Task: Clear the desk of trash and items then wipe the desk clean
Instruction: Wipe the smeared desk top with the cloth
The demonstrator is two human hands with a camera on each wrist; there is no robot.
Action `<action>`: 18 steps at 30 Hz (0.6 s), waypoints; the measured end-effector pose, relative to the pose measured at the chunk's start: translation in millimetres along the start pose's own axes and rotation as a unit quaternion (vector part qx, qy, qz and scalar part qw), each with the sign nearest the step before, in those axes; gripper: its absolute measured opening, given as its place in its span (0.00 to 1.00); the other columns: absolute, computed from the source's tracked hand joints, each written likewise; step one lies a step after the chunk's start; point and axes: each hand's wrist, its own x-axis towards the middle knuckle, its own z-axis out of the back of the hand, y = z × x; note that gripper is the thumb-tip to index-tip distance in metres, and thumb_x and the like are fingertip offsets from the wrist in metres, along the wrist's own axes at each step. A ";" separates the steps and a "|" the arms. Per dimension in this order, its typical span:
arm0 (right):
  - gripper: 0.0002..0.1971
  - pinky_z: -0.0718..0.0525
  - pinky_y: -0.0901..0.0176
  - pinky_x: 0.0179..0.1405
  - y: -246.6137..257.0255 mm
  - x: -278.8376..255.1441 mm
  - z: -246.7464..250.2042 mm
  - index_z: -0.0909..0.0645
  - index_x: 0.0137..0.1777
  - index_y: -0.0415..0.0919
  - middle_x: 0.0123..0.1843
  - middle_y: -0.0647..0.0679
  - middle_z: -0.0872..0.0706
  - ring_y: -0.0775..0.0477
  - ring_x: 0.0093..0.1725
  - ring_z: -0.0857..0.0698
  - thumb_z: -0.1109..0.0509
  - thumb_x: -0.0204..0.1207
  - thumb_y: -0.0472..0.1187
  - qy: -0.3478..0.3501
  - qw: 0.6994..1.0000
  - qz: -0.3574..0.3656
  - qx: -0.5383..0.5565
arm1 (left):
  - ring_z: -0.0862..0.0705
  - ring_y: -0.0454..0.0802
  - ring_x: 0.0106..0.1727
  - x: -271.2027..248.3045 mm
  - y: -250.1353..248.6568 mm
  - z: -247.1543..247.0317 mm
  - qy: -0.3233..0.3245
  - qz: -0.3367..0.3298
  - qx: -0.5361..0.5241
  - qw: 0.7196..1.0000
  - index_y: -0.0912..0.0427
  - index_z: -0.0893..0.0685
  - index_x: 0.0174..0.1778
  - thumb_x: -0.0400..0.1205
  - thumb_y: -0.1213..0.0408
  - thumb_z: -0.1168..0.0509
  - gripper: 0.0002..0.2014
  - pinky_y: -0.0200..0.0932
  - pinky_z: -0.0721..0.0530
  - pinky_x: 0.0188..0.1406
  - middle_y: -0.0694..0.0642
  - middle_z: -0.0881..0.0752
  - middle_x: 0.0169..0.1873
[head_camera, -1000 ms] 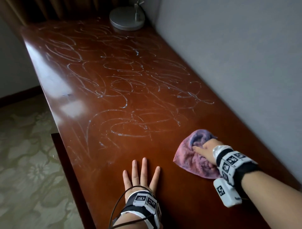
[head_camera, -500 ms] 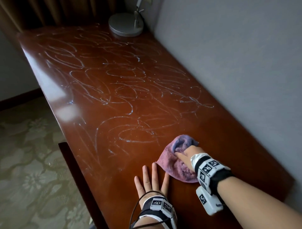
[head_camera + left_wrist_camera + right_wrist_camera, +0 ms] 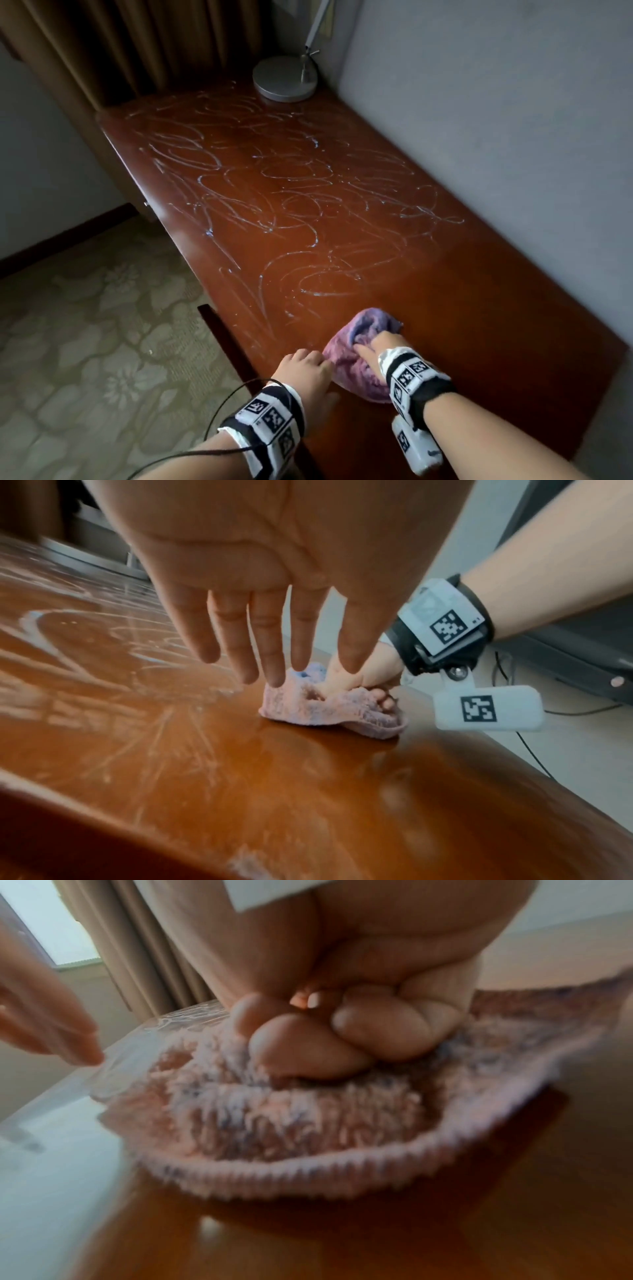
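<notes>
A pink-purple fluffy cloth [image 3: 356,356] lies bunched on the reddish-brown desk [image 3: 479,325], near its front edge. My right hand [image 3: 378,346] presses down on it, and its fingers [image 3: 308,1047] curl into the pile and grip the cloth [image 3: 274,1123]. My left hand [image 3: 305,368] hovers just left of the cloth, raised off the wood. In the left wrist view its fingers [image 3: 240,647] are straight and hold nothing, with their tips close to the cloth [image 3: 308,710]. White looping streaks [image 3: 291,205] cover most of the desk beyond the cloth.
A round metal lamp base [image 3: 286,78] stands at the desk's far end by brown curtains [image 3: 120,51]. A grey wall [image 3: 513,137] runs along the desk's right side. Patterned carpet [image 3: 102,342] lies to the left. A dark wooden edge [image 3: 219,335] juts out below the desk front.
My right hand has dragged the cloth leftwards towards the front edge. My left hand, flat on the desk before, has lifted and now sits beside the cloth.
</notes>
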 end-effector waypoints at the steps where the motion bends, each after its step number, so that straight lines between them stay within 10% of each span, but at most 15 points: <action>1: 0.31 0.22 0.53 0.62 -4.7 -7.8 -0.1 0.22 0.68 0.37 0.67 0.36 0.19 0.37 0.66 0.19 0.39 0.79 0.64 -0.016 1.000 -0.005 0.018 | 0.30 0.56 0.71 -1.5 5.0 0.3 -0.012 -0.003 -0.008 1.000 0.52 0.29 0.73 0.81 0.48 0.42 0.24 0.49 0.32 0.71 0.53 0.26 0.68; 6: 0.36 0.24 0.49 0.66 29.2 -12.6 1.3 0.40 0.82 0.37 0.75 0.35 0.27 0.35 0.72 0.24 0.44 0.82 0.62 -0.031 0.996 -0.007 0.082 | 0.15 0.55 0.46 1.1 22.2 -10.6 -0.105 -0.026 -0.095 0.990 0.54 0.13 0.52 0.74 0.53 0.45 0.19 0.43 0.14 0.48 0.52 0.16 0.46; 9: 0.25 0.25 0.52 0.66 67.2 -36.8 -10.8 0.27 0.73 0.36 0.72 0.37 0.22 0.37 0.71 0.23 0.41 0.85 0.52 0.025 0.990 0.045 0.132 | 0.16 0.54 0.31 0.7 43.5 -18.6 -0.184 -0.001 -0.113 0.976 0.56 0.13 0.38 0.70 0.57 0.42 0.13 0.39 0.14 0.33 0.53 0.17 0.33; 15: 0.13 0.17 0.57 0.55 53.6 -72.0 -35.1 0.14 0.48 0.46 0.50 0.43 0.10 0.41 0.55 0.13 0.36 0.77 0.53 -0.023 0.956 0.079 0.282 | 0.18 0.47 0.31 0.4 41.2 -5.4 -0.126 -0.084 -0.009 0.988 0.51 0.11 0.35 0.37 0.58 0.21 0.27 0.32 0.17 0.34 0.46 0.16 0.33; 18: 0.12 0.14 0.50 0.48 16.7 -82.2 -50.9 0.20 0.33 0.51 0.33 0.52 0.12 0.43 0.43 0.11 0.32 0.74 0.55 -0.072 0.920 0.055 0.382 | 0.18 0.57 0.57 12.8 18.3 3.0 -0.034 -0.086 0.021 0.995 0.52 0.18 0.58 0.65 0.47 0.28 0.26 0.41 0.22 0.58 0.54 0.20 0.57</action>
